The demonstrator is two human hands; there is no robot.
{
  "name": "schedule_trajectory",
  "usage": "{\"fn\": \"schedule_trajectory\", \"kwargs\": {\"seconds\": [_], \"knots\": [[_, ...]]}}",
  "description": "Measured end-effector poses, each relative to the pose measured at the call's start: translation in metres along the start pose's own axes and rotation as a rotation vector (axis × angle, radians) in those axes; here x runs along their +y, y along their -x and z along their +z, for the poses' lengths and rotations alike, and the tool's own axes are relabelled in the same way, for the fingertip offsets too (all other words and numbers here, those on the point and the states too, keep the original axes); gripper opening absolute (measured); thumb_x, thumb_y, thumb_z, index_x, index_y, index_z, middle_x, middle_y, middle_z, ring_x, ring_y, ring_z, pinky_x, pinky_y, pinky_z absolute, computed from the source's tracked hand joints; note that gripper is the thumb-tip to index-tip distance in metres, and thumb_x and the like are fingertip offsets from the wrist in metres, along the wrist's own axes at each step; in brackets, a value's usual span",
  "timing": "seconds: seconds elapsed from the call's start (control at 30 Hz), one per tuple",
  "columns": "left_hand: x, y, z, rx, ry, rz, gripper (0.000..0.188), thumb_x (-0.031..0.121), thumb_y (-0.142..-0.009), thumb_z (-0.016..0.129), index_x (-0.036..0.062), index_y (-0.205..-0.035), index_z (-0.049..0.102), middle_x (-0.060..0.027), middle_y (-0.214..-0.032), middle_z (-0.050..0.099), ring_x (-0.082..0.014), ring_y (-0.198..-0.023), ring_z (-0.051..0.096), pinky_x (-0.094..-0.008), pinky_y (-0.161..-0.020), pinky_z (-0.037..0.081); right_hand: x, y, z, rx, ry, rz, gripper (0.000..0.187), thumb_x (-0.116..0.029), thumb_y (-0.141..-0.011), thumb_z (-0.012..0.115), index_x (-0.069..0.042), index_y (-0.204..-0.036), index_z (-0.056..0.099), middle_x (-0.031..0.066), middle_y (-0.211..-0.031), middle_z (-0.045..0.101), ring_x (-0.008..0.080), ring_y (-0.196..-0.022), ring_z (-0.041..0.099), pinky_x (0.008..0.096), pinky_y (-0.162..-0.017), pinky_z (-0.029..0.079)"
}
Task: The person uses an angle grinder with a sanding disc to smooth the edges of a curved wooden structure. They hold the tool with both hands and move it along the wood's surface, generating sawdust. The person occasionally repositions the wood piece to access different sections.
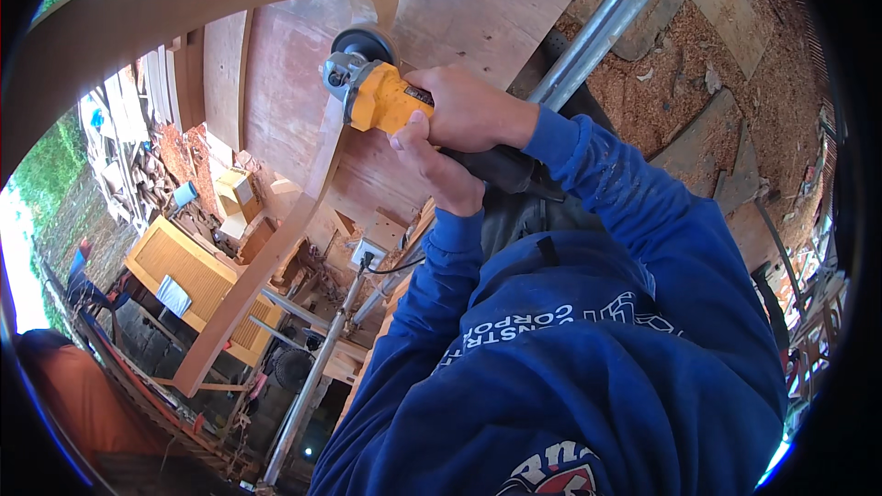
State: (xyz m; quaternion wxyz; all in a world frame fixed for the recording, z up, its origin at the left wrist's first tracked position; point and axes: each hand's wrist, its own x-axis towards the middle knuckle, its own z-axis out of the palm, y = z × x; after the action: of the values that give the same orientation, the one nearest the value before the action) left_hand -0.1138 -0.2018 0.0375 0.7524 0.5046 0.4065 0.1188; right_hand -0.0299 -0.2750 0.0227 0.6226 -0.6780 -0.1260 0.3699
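Observation:
A yellow angle grinder (384,103) with a grey metal head and a dark round disc (366,44) is held in both hands. My right hand (473,108) wraps over its body from the right. Below it, my left hand (443,170) grips the same body from underneath, thumb laid along the yellow housing. The disc is against or just over a long curved wooden piece (262,266), which sweeps round at the top and runs down to the lower left. Exact contact is hidden behind the grinder head.
A plywood sheet (478,5) lies beneath the work. At the upper right a metal pipe (602,32) crosses beside sawdust-strewn ground (643,96). To the left are a louvred wooden panel (175,266), a yellow box (236,191) and wood scraps. A socket box (369,253) with a plugged-in black cord sits below.

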Motion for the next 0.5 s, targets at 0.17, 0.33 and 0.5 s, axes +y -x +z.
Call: {"fn": "schedule_trajectory", "kwargs": {"seconds": [0.17,0.33,0.5], "knots": [[0.001,-0.002,0.006,0.009,0.056,0.034,0.024,0.029,-0.097,0.057,0.0062,-0.104,0.054,-0.0040,-0.102,0.054,-0.0123,-0.099,0.053,-0.0302,-0.092,0.043,-0.003,-0.002,-0.003,0.003,-0.037,-0.015,0.051,-0.037,-0.077,0.073,0.005,-0.106,0.067,0.0254,-0.090,0.071,0.0403,-0.085,0.070,0.0432,-0.075,0.054],[-0.002,-0.001,0.005,0.018,0.018,0.054,0.023,0.028,-0.097,0.056,0.0065,-0.103,0.054,-0.0035,-0.103,0.053,-0.0121,-0.099,0.053,-0.0297,-0.092,0.042,0.004,-0.004,-0.002,0.001,0.023,-0.012,0.051,-0.038,-0.077,0.075,0.004,-0.106,0.067,0.0251,-0.090,0.071,0.0398,-0.085,0.070,0.0425,-0.075,0.054],[-0.002,0.002,0.002,0.017,0.033,0.033,0.023,0.029,-0.098,0.056,0.0062,-0.102,0.054,-0.0032,-0.105,0.052,-0.0124,-0.102,0.052,-0.0302,-0.092,0.042,0.003,-0.001,0.001,0.002,0.000,0.004,0.049,-0.036,-0.077,0.075,0.004,-0.104,0.067,0.0249,-0.090,0.071,0.0398,-0.084,0.070,0.0424,-0.075,0.053]]}}
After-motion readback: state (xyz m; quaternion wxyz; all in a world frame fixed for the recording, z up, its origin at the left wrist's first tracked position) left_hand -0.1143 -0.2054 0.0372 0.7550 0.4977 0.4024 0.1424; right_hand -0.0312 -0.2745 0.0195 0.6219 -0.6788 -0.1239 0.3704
